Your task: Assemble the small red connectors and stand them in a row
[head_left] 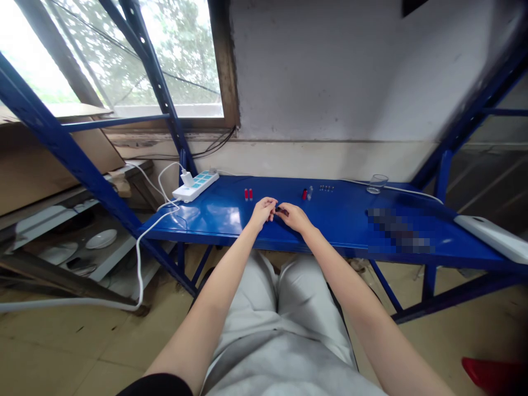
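Observation:
My left hand [264, 212] and my right hand [293, 216] meet above the front part of the blue table [231, 223]. The fingers of both are closed, with the fingertips nearly together. A tiny dark piece [279, 209] shows at the right fingertips; its kind is too small to tell. What the left fingers hold, if anything, is hidden. Beyond the left hand stand two small red tubes [248, 194] with pale ends. Behind the right hand are another red tube [304, 193] and a clear one [310, 192]. Several tiny metallic pieces [326, 188] form a row farther right.
A white power strip [197, 186] with a plugged-in charger lies at the table's left end. A clear glass cup [377, 183] stands at the back right. Nearer is a pixelated dark item [400, 231]. A white flat object [493, 237] rests along the right edge. Blue posts frame both sides.

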{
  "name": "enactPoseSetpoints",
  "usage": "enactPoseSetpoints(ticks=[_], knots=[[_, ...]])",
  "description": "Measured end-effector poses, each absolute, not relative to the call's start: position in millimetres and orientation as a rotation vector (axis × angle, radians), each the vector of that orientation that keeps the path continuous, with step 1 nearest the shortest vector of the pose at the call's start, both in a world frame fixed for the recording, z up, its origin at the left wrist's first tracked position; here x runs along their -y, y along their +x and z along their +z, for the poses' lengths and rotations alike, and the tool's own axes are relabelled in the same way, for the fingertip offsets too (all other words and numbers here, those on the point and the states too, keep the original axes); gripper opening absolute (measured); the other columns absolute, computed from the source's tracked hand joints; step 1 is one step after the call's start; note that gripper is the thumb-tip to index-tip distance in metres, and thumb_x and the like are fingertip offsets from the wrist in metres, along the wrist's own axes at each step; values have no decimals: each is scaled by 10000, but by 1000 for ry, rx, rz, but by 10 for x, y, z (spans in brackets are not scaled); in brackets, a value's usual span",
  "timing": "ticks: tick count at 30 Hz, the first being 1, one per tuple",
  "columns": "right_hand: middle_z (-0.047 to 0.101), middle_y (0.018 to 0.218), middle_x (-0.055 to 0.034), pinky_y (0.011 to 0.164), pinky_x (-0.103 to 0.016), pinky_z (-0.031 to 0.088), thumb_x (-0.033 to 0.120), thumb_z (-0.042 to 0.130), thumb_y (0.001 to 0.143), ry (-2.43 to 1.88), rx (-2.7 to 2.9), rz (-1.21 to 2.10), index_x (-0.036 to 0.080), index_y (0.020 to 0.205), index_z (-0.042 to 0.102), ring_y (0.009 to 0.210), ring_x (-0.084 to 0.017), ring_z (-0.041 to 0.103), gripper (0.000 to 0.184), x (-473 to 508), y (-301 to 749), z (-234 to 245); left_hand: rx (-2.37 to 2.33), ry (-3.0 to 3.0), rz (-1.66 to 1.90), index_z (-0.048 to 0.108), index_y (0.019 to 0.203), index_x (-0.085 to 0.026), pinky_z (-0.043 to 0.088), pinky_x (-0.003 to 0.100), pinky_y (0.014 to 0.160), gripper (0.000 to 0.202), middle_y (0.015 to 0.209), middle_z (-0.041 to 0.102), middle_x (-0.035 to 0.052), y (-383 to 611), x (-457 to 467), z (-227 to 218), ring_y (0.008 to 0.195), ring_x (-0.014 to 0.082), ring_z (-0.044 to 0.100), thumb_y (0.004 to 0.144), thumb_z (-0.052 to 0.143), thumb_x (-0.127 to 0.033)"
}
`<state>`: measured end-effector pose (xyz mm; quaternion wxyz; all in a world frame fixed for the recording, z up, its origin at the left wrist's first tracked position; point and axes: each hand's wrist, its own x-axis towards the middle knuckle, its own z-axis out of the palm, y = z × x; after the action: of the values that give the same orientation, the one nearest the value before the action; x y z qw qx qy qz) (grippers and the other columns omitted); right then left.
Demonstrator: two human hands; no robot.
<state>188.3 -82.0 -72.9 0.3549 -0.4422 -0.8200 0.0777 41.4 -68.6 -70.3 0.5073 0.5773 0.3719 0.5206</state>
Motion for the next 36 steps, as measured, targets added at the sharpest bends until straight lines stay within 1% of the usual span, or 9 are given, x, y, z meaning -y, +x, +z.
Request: enactPoseSetpoints(ticks=[3, 8, 14, 18, 24, 27, 33, 36], knots=[[603, 746, -27, 566, -224, 340, 291, 493, 807, -1177, 2074, 194, 193, 814, 592, 630, -127, 506, 139, 794, 1892, -746, -906, 1418, 1283, 535, 855, -150, 219, 173, 315, 180, 543, 508, -49, 414, 684, -712, 295, 35, 405, 812, 501, -321], [607, 698, -23, 580, -233, 374, 360, 518, 791, -1237, 1907, 223, 188, 812, 579, 610, -136, 524, 183, 757, 1931, -758, -1022, 1507, 1365, 556, 799, -150, 268, 167, 358, 239, 523, 498, -49, 411, 660, -756, 306, 25, 385, 841, 422, -343], [636, 721, -44, 568, -241, 381, 389, 497, 800, -1531, 1715, 167, 196, 782, 574, 665, -167, 572, 208, 735, 2032, -743, -1145, 1565, 1327, 565, 749, -155, 298, 173, 383, 233, 503, 499, -48, 400, 659, -772, 322, 36, 389, 822, 425, -326], [655, 774, -64, 552, -248, 383, 373, 493, 808, -1759, 1615, 212, 195, 810, 588, 713, -185, 593, 202, 658, 2155, -745, -1160, 1559, 1322, 565, 744, -157, 299, 176, 384, 232, 502, 497, -48, 400, 659, -768, 322, 40, 389, 814, 425, -329], [662, 865, -104, 585, -278, 423, 332, 526, 790, -2008, 1556, 252, 178, 861, 635, 784, -223, 615, 201, 531, 2330, -689, -1172, 1551, 1305, 563, 739, -159, 290, 176, 375, 242, 496, 495, -50, 405, 644, -771, 317, 43, 390, 815, 418, -336], [661, 862, -104, 602, -292, 437, 332, 545, 777, -2054, 1570, 241, 183, 858, 645, 804, -236, 618, 197, 485, 2400, -665, -1174, 1557, 1294, 565, 740, -159, 292, 176, 380, 247, 498, 498, -49, 406, 639, -781, 319, 41, 389, 819, 415, -339], [656, 809, -90, 617, -295, 443, 334, 557, 769, -2079, 1612, 229, 187, 786, 638, 786, -228, 620, 169, 428, 2464, -630, -1176, 1564, 1294, 570, 735, -160, 287, 179, 380, 239, 491, 502, -48, 411, 632, -795, 314, 42, 384, 816, 423, -330], [656, 810, -92, 620, -290, 440, 317, 547, 777, -2086, 1616, 199, 184, 783, 636, 786, -224, 620, 161, 423, 2472, -615, -1190, 1554, 1292, 572, 735, -161, 286, 178, 377, 236, 491, 501, -49, 410, 633, -792, 315, 42, 385, 816, 423, -327]])
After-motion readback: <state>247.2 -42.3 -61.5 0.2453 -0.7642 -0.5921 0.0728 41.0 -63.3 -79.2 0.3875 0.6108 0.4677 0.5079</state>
